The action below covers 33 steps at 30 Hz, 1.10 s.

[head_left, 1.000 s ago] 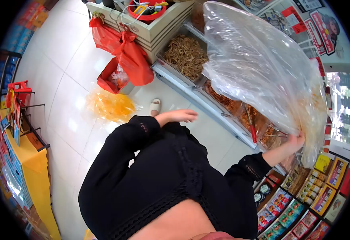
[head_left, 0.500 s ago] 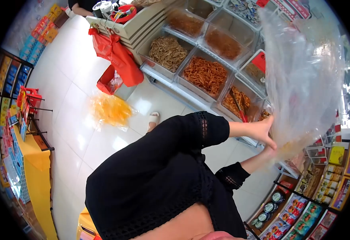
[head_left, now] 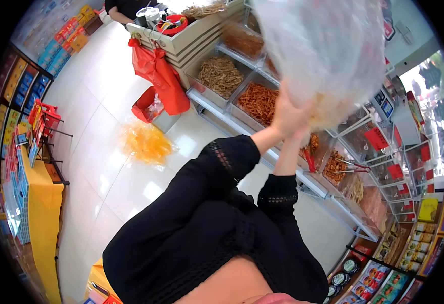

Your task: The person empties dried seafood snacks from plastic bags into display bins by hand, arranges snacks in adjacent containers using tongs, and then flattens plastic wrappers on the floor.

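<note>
A large, clear plastic bag (head_left: 328, 55) is raised in front of me, puffed out and blurred by motion. Its gathered lower end looks yellowish. My left hand (head_left: 289, 112) grips that lower end, with the fingers partly lost in blur. Just beneath it, my right hand (head_left: 299, 135) also holds the bag's bottom, mostly hidden behind the left hand and the plastic. Behind the bag are clear bins of dried food: brown strips (head_left: 221, 77), reddish shreds (head_left: 258, 103) and orange-brown pieces (head_left: 335, 166) with metal tongs (head_left: 353, 167).
A yellow plastic bag (head_left: 146, 143) lies on the tiled floor near a red box (head_left: 147, 105). Red bags (head_left: 158, 76) hang from the striped counter (head_left: 196, 35). Another person's arm (head_left: 118, 15) shows at the top. A yellow-draped table (head_left: 47, 218) stands left, packaged-goods shelves (head_left: 374, 276) right.
Both hands and the plastic bag have moved left and up. My left hand, spread against the bag before, is now closed around its lower end. The view has shifted slightly.
</note>
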{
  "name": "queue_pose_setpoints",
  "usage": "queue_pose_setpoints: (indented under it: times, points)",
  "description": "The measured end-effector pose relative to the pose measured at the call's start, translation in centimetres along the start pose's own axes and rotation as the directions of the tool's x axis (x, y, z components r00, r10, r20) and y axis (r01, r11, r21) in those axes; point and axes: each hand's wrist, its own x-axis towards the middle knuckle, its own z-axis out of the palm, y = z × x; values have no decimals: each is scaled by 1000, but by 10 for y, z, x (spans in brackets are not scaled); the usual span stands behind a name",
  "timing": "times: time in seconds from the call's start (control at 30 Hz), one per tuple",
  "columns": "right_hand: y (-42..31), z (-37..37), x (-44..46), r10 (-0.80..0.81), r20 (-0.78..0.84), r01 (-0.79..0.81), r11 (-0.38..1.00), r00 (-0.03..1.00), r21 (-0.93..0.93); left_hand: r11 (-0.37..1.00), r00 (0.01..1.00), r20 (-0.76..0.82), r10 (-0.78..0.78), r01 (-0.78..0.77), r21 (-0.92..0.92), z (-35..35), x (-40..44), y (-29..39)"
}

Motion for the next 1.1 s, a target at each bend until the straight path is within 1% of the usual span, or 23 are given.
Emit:
queue_pose_setpoints:
  times: [0.03, 0.1, 0.17, 0.2, 0.23, 0.27, 0.33, 0.37, 0.4, 0.43, 0.5, 0.53, 0.6, 0.63, 0.7, 0.73, 0.8, 0.87, 0.93, 0.97, 1.03, 1.07, 1.1]
  points:
    - [24, 0, 7, 106, 61, -110, 992, 992, 69, 1000, 997, -73, 3, -4, -23, -15, 6, 7]
    - [76, 3, 12, 321, 203, -358, 916, 925, 183, 980, 955, -231, 188, -165, 114, -48, 20, 13]
    - [136, 35, -1, 428, -54, -383, 852, 902, 357, 912, 880, -307, 362, -266, 312, -86, 33, 36]
    - [164, 46, -12, 457, -301, -423, 889, 837, 175, 902, 854, -343, 391, -281, 327, -111, 42, 45]
    - [185, 58, -24, 684, -84, -632, 709, 725, 314, 889, 821, -382, 424, -298, 346, -136, 48, 56]
    - [204, 66, -37, 823, 169, -805, 451, 542, 385, 866, 791, -392, 469, -324, 381, -155, 50, 72]
    - [243, 60, -66, 862, 374, -924, 235, 341, 302, 818, 731, -410, 546, -358, 451, -200, 49, 104]
    - [245, 67, -85, 933, -209, -937, 324, 294, 131, 763, 715, -377, 589, -339, 551, -229, 46, 114]
    - [247, 66, -97, 933, -314, -972, 215, 174, 99, 701, 701, -344, 625, -308, 644, -256, 42, 126]
    - [247, 59, -106, 946, -297, -980, 167, 129, 105, 678, 672, -355, 650, -300, 671, -277, 37, 139]
    - [245, 34, -114, 955, -292, -997, 38, 56, -66, 594, 625, -330, 707, -273, 757, -318, 24, 163]
    - [243, 24, -115, 958, -287, -999, -3, 12, -52, 588, 616, -338, 711, -258, 766, -341, 15, 174]
    - [233, 4, -114, 930, -352, -993, 82, 106, -82, 543, 581, -344, 738, -208, 813, -388, -6, 195]
    - [227, -4, -115, 929, -363, -997, 51, 70, -63, 509, 569, -332, 752, -183, 841, -408, -20, 204]
    - [216, -18, -118, 851, -508, -990, 101, 136, -95, 509, 574, -375, 728, -85, 857, -447, -49, 221]
    - [213, -27, -120, 847, -520, -994, 77, 107, -78, 506, 591, -400, 701, -17, 863, -464, -62, 227]
    - [211, -44, -125, 763, -636, -992, 61, 120, -114, 492, 564, -436, 702, 59, 869, -498, -82, 228]
    - [217, -58, -134, 734, -675, -993, -9, 76, -121, 479, 539, -469, 700, 133, 868, -535, -100, 222]
    - [227, -76, -142, 684, -728, -985, -97, 36, -140, 463, 504, -517, 692, 240, 853, -581, -113, 208]
    - [230, -89, -147, 679, -733, -985, -109, 25, -135, 467, 497, -527, 689, 251, 848, -605, -118, 200]
    - [240, -111, -153, 594, -804, -971, -201, -18, -127, 485, 451, -629, 633, 402, 776, -653, -127, 179]
    - [244, -122, -155, 587, -810, -971, -204, -21, -123, 491, 450, -637, 626, 407, 770, -674, -127, 167]
    - [248, -132, -156, 535, -844, -971, -218, -33, -101, 496, 435, -657, 615, 434, 752, -695, -127, 154]
